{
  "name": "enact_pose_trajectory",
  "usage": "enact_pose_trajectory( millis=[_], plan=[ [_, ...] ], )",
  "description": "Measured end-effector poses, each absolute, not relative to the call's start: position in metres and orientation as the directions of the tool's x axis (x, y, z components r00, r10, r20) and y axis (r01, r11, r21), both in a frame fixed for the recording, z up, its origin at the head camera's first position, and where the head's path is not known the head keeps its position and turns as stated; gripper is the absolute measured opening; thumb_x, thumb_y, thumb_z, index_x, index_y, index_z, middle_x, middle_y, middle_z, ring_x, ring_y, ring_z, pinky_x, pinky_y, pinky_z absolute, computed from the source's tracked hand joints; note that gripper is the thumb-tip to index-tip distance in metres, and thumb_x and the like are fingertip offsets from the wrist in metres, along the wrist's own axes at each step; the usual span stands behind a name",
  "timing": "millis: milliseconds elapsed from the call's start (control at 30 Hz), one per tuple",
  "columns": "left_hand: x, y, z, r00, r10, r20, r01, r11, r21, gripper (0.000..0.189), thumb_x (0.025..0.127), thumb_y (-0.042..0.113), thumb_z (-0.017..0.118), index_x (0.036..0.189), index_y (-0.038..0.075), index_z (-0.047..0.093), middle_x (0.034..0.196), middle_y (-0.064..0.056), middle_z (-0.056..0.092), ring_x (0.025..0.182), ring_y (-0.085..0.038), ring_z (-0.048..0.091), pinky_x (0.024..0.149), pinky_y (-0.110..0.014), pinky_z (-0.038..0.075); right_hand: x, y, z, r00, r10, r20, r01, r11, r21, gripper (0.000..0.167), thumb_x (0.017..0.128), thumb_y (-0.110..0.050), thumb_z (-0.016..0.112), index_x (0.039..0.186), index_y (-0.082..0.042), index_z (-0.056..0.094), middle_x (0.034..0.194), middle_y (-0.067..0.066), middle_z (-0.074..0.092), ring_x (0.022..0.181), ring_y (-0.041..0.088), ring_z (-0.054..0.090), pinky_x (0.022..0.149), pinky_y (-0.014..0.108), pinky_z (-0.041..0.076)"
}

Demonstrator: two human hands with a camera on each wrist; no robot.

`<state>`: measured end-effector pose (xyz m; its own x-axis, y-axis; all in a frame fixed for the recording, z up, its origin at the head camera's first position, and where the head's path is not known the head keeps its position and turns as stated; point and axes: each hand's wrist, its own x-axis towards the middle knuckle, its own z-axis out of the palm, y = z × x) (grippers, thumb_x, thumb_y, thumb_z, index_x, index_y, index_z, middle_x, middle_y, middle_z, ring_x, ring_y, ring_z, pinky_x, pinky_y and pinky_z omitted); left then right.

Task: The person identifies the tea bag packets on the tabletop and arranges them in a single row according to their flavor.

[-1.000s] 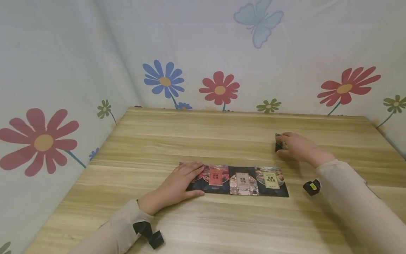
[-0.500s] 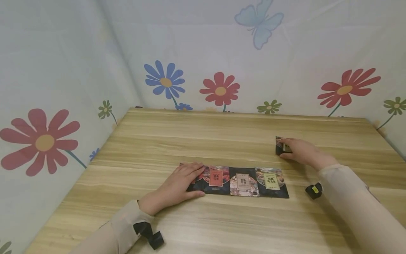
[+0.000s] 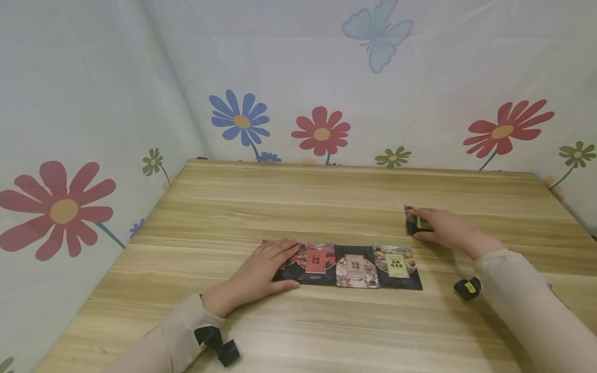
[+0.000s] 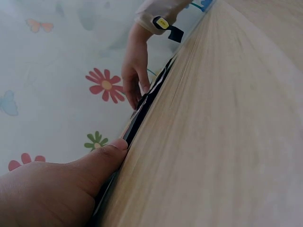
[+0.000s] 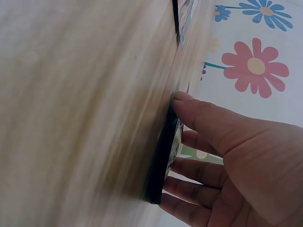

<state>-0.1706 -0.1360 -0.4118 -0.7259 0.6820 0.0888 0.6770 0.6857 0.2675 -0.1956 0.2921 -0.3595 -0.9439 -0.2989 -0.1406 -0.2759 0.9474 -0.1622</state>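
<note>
A row of dark tea packets lies edge to edge on the table in the head view. Their labels are red (image 3: 315,261), pink (image 3: 357,265) and yellow (image 3: 397,264). My left hand (image 3: 261,272) rests flat on the left end of this row, covering part of it. In the left wrist view, the left thumb (image 4: 106,156) lies along the row's dark edge. Behind and right of the row, my right hand (image 3: 450,228) grips another dark tea packet (image 3: 412,226) low over the table. The right wrist view has its thumb on one edge of that packet (image 5: 163,156), fingers on the other.
A wood-grain table (image 3: 280,202) carries everything. A pale curtain (image 3: 280,62) printed with flowers and a butterfly stands along its back and left side. A black strap (image 3: 216,344) hangs at the left sleeve, another black strap (image 3: 468,288) at the right.
My right hand has come slightly nearer to me and to the right with its tea packet. The left hand and the row stay in place.
</note>
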Motion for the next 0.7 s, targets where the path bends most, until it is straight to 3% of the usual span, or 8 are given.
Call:
enact_pose_trajectory(
  millis=[700],
  plan=[
    [-0.171,-0.136,-0.413,-0.727,0.68,0.094,0.676,0.687,0.266,0.079,0.086,0.057,0.062,0.147,0.011,0.041,0.156,-0.005,0.035,0.145,-0.025,0.031,0.12,-0.049,0.022,-0.171,0.295,-0.363,-0.938,-0.335,-0.095,-0.314,0.932,-0.18,0.062,0.088,-0.028,0.069,0.14,-0.001,0.047,0.136,0.032,0.049,0.121,0.05,0.05,0.096,0.062,0.044]
  ],
)
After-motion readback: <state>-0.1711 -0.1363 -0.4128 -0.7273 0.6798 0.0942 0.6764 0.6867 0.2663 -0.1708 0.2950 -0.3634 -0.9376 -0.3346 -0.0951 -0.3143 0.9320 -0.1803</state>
